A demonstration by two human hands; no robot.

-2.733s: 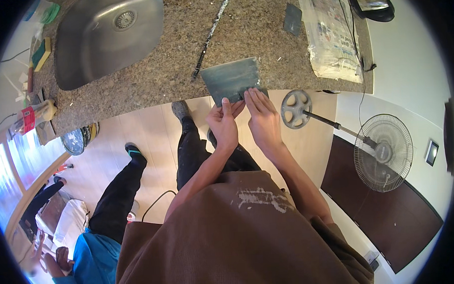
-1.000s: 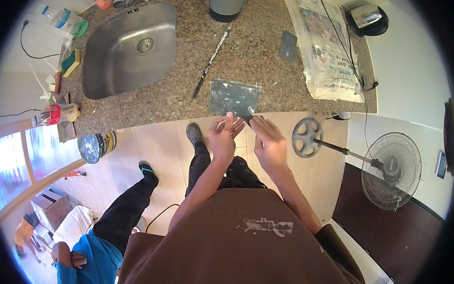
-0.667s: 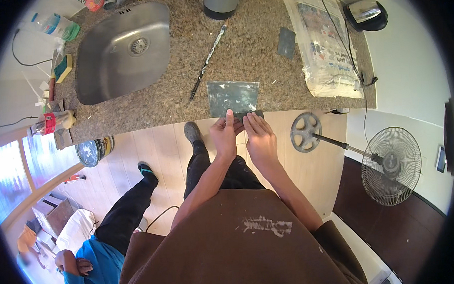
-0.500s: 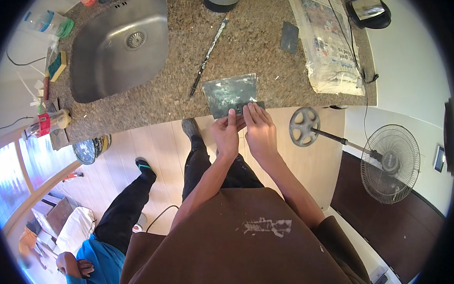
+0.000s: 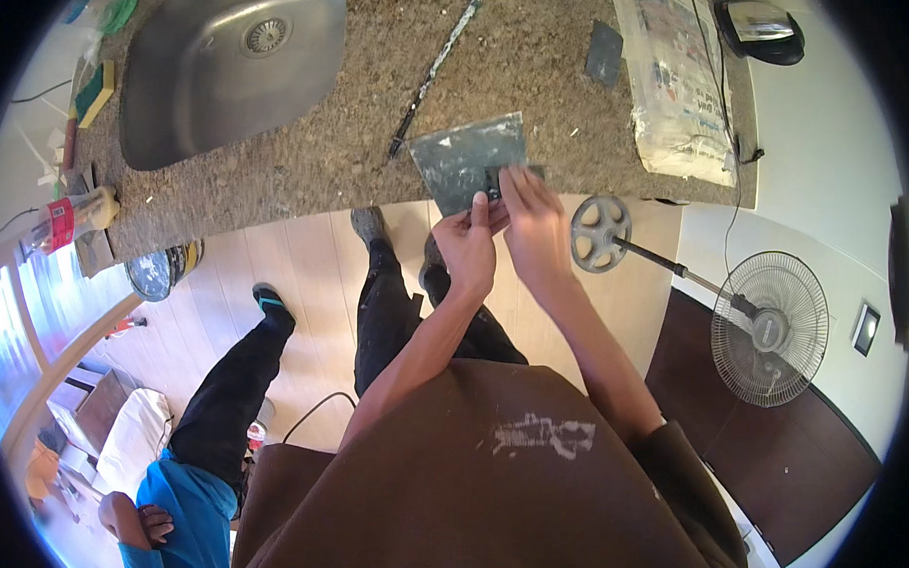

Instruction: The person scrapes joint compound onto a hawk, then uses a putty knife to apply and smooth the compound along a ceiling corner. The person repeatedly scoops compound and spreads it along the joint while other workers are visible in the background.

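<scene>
A flat dark grey-green plate, smeared with white, juts over the counter's front edge. My left hand grips its near edge, thumb on top and fingers underneath. With its fingers bent together, my right hand presses a small dark flat piece against the plate's near right part. One end of that piece also sticks out right of the fingers. Its kind cannot be made out, and my fingers cover much of it. Left of the plate lies a slim dark stick spattered with white.
The speckled brown counter holds a steel sink, a sponge, a dark rectangular sheet and newspaper under plastic. A fan stands right. To the left are a bucket and a person in blue.
The view has shifted, so the counter sits higher in it. My right fingers and the small dark piece have moved slightly away from me over the plate, which is tilted a little more.
</scene>
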